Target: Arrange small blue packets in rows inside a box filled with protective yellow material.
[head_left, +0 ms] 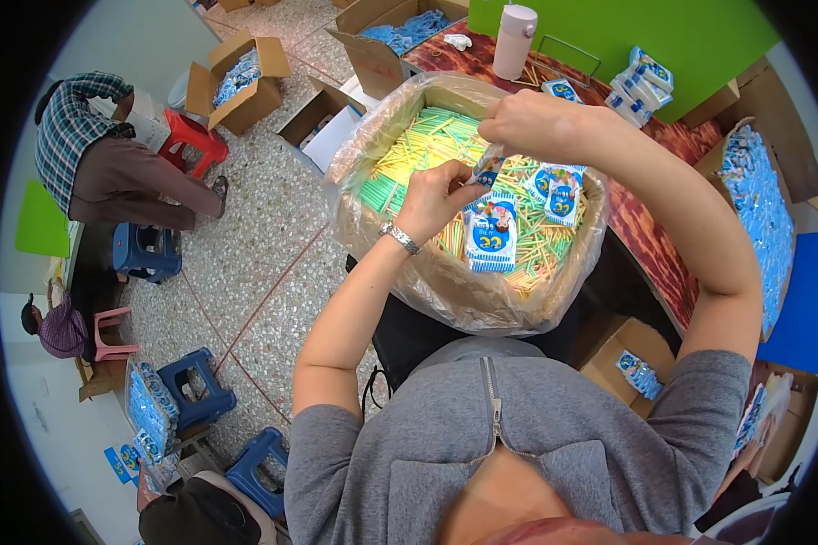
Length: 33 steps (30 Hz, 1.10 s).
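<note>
In front of me, a box lined with clear plastic (463, 295) is full of thin green, yellow and pinkish sticks (418, 150). Above it my left hand (434, 202), with a metal watch at the wrist, pinches the lower end of a small blue-and-white packet (489, 171). At the packet's upper end my right hand (534, 125) is closed, its fingertips partly hidden behind the knuckles. Another blue-and-white packet (492, 234) lies on the sticks just below the left hand. More packets (559, 193) rest at the right side of the box.
A red-patterned table (650, 213) curves along the right, bearing a pale thermos (514, 44) and stacked packets (641, 86). Open cartons (241, 82) stand on the speckled floor. Blue stools (191, 391) are at left, where other people (109, 154) work. A carton (623, 354) sits beside me.
</note>
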Motion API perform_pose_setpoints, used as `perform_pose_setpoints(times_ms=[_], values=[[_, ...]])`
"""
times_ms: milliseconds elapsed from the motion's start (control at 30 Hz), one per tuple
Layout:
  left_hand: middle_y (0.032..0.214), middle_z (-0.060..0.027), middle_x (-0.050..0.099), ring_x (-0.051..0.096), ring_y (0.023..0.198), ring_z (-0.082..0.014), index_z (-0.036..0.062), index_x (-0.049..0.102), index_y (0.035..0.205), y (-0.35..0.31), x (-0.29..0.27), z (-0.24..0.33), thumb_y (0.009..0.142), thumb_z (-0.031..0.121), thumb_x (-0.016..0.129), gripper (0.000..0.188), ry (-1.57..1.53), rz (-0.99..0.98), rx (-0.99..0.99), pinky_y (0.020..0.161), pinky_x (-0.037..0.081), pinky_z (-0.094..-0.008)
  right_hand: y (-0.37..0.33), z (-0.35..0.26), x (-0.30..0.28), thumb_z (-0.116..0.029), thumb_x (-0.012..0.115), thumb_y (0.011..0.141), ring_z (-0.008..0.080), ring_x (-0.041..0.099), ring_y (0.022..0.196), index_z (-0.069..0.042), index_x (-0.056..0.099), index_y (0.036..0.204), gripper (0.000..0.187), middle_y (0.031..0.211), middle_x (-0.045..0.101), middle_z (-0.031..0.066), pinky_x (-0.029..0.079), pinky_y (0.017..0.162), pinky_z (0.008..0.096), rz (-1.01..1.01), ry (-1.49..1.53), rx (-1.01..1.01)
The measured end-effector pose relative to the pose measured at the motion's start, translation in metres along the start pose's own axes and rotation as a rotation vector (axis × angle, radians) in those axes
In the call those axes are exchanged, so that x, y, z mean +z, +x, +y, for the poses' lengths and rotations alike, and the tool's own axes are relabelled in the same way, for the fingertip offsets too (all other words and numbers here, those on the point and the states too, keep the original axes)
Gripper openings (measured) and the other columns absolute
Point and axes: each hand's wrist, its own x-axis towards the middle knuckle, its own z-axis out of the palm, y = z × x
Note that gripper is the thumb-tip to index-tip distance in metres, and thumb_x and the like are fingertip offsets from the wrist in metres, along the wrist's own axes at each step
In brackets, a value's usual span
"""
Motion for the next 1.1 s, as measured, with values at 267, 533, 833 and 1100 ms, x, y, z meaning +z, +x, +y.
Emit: perform_pose_setpoints(times_ms=[267, 533, 833, 1100], values=[[0.070, -0.0066, 0.067, 0.061, 0.061, -0.0099, 0.0003, 0.067, 0.088, 0.004, 0.003, -0.002, 0.081, 0.019, 0.078, 0.023, -0.076, 0.002, 0.051, 0.058, 0.050, -0.0259, -0.012, 0.010, 0.014, -0.014, 0.066, 0.082, 0.0317, 0.063, 0.082, -0.002, 0.058, 0.086, 0.015, 0.083, 0.061, 0.0131, 0.050, 0.070, 0.0420, 0.303, 0.123, -0.147], [0.070, -0.0014, 0.066, 0.057, 0.062, -0.0041, -0.0010, 0.065, 0.081, 0.004, 0.009, -0.012, 0.080, 0.016, 0.080, 0.023, -0.150, 0.024, -0.064, 0.056, 0.049, -0.0224, -0.023, 0.015, 0.018, -0.010, 0.063, 0.085, 0.0319, 0.064, 0.083, -0.001, 0.058, 0.090, 0.011, 0.082, 0.063, 0.0135, 0.050, 0.072, 0.0425, 0.517, 0.279, -0.156], [0.068, -0.0057, 0.068, 0.065, 0.061, -0.0104, 0.0010, 0.065, 0.079, 0.002, 0.013, -0.002, 0.077, 0.020, 0.081, 0.025, -0.175, 0.028, 0.020, 0.057, 0.051, -0.0258, -0.022, -0.002, 0.023, -0.017, 0.066, 0.086, 0.0307, 0.061, 0.080, -0.003, 0.058, 0.094, 0.018, 0.087, 0.060, 0.0123, 0.049, 0.068, 0.0411, 0.258, 0.367, -0.024], [0.065, -0.0108, 0.064, 0.068, 0.062, -0.0155, 0.0011, 0.063, 0.081, 0.008, 0.018, 0.001, 0.085, 0.017, 0.073, 0.018, -0.137, -0.046, 0.125, 0.054, 0.051, -0.0302, -0.029, -0.013, 0.059, -0.022, 0.068, 0.086, 0.0357, 0.052, 0.115, -0.009, 0.051, 0.132, 0.051, 0.124, 0.049, 0.0190, 0.046, 0.093, 0.0419, 0.494, 0.413, -0.120]])
